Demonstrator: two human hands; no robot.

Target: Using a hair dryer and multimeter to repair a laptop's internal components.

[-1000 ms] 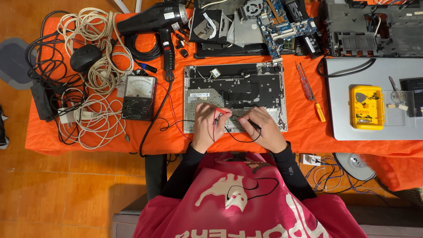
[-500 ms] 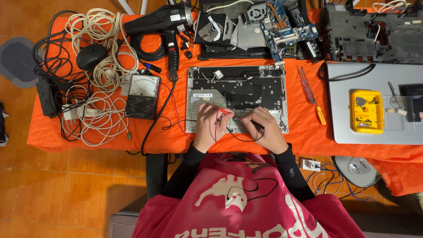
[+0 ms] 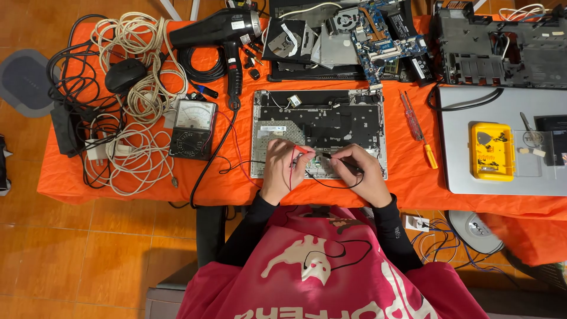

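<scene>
Orange cloth covers the desk [image 3: 224, 183], crowded with cables and opened laptops. Left hand [image 3: 282, 168] pinches the red probe [image 3: 293, 158], right hand [image 3: 361, 171] is closed around the black probe [image 3: 342, 163]; both tips touch the lower edge of the keyboard chassis [image 3: 319, 133], which lies directly under the fingers. I think a tip could slip and bridge neighbouring contacts, because the loose leads run toward the analog multimeter [image 3: 192, 129] and may pull.

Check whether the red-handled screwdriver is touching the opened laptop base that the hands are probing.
Apart. The head view shows the red-handled screwdriver lying on bare orange cloth, with a strip of cloth between it and the laptop base.
</scene>
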